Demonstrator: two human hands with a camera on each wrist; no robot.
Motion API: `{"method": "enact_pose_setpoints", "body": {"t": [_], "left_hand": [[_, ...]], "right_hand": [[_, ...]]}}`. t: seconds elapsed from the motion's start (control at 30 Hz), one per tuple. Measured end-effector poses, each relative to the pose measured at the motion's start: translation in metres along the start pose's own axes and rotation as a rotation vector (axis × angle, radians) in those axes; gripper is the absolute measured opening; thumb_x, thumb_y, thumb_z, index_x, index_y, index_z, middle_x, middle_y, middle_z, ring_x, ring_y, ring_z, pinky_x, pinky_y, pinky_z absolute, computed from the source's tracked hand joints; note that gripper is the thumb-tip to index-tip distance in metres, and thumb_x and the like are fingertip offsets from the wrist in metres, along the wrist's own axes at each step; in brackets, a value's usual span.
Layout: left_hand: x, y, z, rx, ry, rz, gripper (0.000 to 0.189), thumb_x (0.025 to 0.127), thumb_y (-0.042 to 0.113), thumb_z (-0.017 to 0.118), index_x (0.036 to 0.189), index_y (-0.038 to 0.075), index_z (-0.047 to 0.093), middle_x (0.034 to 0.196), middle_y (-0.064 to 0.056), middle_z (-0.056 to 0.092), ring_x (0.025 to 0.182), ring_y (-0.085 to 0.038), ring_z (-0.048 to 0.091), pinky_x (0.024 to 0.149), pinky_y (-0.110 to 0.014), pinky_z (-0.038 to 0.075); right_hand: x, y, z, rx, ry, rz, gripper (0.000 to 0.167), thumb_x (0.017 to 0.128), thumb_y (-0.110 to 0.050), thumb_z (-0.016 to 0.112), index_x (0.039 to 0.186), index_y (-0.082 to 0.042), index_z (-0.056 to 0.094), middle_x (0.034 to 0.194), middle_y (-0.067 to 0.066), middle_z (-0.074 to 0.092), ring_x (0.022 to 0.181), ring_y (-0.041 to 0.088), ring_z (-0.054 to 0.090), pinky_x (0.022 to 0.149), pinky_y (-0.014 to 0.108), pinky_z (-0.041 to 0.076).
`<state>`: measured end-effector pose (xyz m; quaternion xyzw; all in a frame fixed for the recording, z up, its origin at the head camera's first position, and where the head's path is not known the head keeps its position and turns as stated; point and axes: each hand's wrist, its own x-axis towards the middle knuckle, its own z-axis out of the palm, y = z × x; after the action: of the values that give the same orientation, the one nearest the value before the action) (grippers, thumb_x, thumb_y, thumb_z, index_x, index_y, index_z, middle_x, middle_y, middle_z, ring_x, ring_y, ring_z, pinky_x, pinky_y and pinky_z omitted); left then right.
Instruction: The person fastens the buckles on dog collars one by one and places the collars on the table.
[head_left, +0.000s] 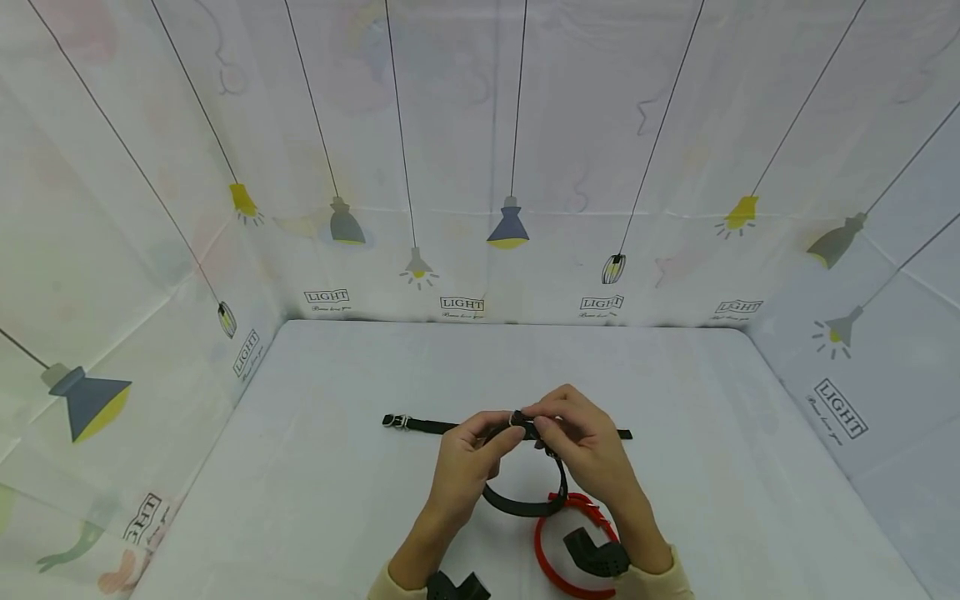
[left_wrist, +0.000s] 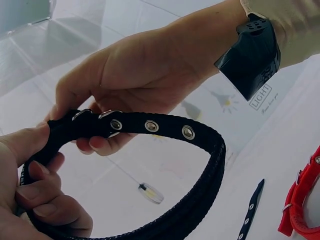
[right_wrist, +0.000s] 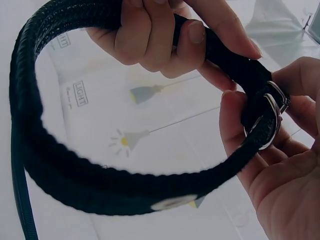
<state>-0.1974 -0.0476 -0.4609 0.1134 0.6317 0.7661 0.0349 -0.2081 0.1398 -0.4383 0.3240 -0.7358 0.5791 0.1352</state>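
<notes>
The fingertips of the left hand [head_left: 468, 458] and right hand [head_left: 585, 442] nearly meet in the lower middle of the head view, each hand pinching a black collar [head_left: 517, 507]. Thumbs and fingers are bent close about the metal buckle [right_wrist: 277, 112], which sits between the hands. The collar hangs below them as a rounded loop; in the left wrist view, metal eyelets [left_wrist: 151, 126] run along its strap across the middle of the frame.

Behind the hands, a black strap [head_left: 427, 426] lies across the table [head_left: 300, 500], its buckled end toward the left of the frame and its other end showing right of the right hand. Below the loop, right of bottom centre, a red collar [head_left: 542, 558] lies curved, partly covered by the right wrist and its black camera [head_left: 596, 554]. Pale sleeves [head_left: 652, 583] reach in from the bottom edge.

The white table fills the lower frame. Around it, a pale cloth [head_left: 465, 150] covers the top and sides, printed with hanging lamps [head_left: 510, 225] and the word "LIGHT".
</notes>
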Motion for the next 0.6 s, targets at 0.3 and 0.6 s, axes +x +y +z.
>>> {"method": "enact_pose_setpoints", "body": {"t": [0.3,0.6], "left_hand": [[0.0002,0.0009,-0.0009,0.033,0.004,0.008,0.023,0.092,0.023,0.074,0.112,0.011,0.073,0.086,0.005,0.066,0.058,-0.007,0.04,0.053,-0.018,0.035],[0.0003,0.001,-0.0005,0.052,0.003,0.011,0.023,0.092,0.023,0.075,0.113,0.013,0.074,0.098,0.001,0.072,0.062,-0.006,0.043,0.054,-0.018,0.036]], "right_hand": [[0.0,0.0001,-0.0004,-0.011,-0.031,-0.001,0.026,0.093,0.013,0.057,0.107,-0.003,0.072,0.097,0.009,0.058,0.073,0.017,0.061,0.062,0.026,0.057],[0.0011,-0.0019,-0.0027,-0.023,-0.057,0.013,0.025,0.094,0.01,0.058,0.107,-0.006,0.072,0.097,0.007,0.059,0.073,0.015,0.06,0.061,0.026,0.056]]}}
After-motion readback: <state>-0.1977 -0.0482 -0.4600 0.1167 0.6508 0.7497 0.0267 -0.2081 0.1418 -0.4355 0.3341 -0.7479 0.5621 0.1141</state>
